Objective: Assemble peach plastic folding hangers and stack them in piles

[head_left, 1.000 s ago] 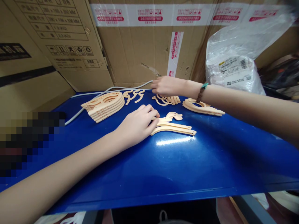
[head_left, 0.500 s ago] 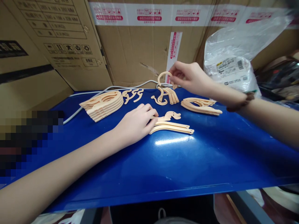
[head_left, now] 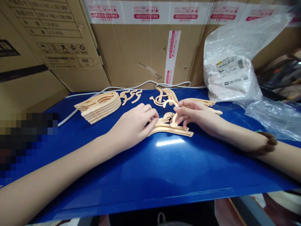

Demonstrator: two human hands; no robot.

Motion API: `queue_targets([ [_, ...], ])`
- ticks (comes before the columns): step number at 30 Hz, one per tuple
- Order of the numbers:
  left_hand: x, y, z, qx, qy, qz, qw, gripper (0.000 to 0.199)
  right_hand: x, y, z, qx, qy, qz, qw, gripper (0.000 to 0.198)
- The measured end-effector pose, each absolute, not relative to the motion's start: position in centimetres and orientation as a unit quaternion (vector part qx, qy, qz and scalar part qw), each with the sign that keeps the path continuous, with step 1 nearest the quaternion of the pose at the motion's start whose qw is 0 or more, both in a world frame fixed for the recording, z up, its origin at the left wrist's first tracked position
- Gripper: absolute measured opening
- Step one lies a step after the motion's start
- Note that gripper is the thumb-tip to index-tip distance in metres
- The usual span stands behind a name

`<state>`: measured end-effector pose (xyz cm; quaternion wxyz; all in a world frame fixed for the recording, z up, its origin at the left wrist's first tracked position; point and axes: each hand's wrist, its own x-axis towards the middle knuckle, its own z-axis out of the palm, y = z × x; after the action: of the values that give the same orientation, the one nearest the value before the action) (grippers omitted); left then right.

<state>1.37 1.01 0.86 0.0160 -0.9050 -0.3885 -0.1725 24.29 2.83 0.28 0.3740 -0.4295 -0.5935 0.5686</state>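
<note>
My right hand point(head_left: 192, 114) pinches a beige plastic hanger hook point(head_left: 171, 101), held with its curve upward over two long beige hanger arms point(head_left: 172, 129) lying on the table. My left hand point(head_left: 138, 124) has its curled fingers closed on the left ends of beige hanger pieces; exactly which ones is hidden by the fingers. Between the hands, a curved beige piece with a rounded end point(head_left: 168, 116) shows partly behind the hook. More hooks and arms lie in a loose pile point(head_left: 170, 94) just beyond.
A stack of beige hanger parts point(head_left: 101, 106) lies on the left of the blue table point(head_left: 152, 175), with several small hooks point(head_left: 131, 95) beside it. More hanger arms point(head_left: 204, 102) lie behind my right hand. A cable point(head_left: 131, 88), cardboard boxes point(head_left: 138, 47) and a clear plastic bag point(head_left: 231, 75) line the back.
My right hand has come down and nearer from the back with the hook, to just above the arms by my left hand. My left hand stays in nearly the same place.
</note>
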Motion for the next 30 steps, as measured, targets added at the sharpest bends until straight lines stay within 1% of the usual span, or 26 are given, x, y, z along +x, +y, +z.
queue_targets([
  [6,2.1,-0.3,0.7,-0.923,-0.335,-0.171,0.075,0.027,24.5,3.0,-0.1,-0.422,-0.576,0.592,0.373,0.023],
  [10,2.6,-1.1,0.5,-0.924,-0.337,-0.154,0.095,0.022,24.5,2.8,-0.1,-0.417,-0.578,0.594,0.374,0.016],
  [18,2.6,-0.7,0.4,-0.918,-0.343,-0.111,0.163,0.023,24.7,3.2,-0.3,-0.407,-0.567,0.598,0.393,0.014],
  [25,2.5,-0.6,0.1,-0.919,-0.35,-0.121,0.138,0.014,24.7,3.2,-0.1,-0.42,-0.542,0.608,0.401,0.007],
  [30,2.6,-0.7,0.0,-0.921,-0.35,-0.135,0.11,0.014,24.6,3.2,0.1,-0.423,-0.533,0.621,0.389,0.009],
])
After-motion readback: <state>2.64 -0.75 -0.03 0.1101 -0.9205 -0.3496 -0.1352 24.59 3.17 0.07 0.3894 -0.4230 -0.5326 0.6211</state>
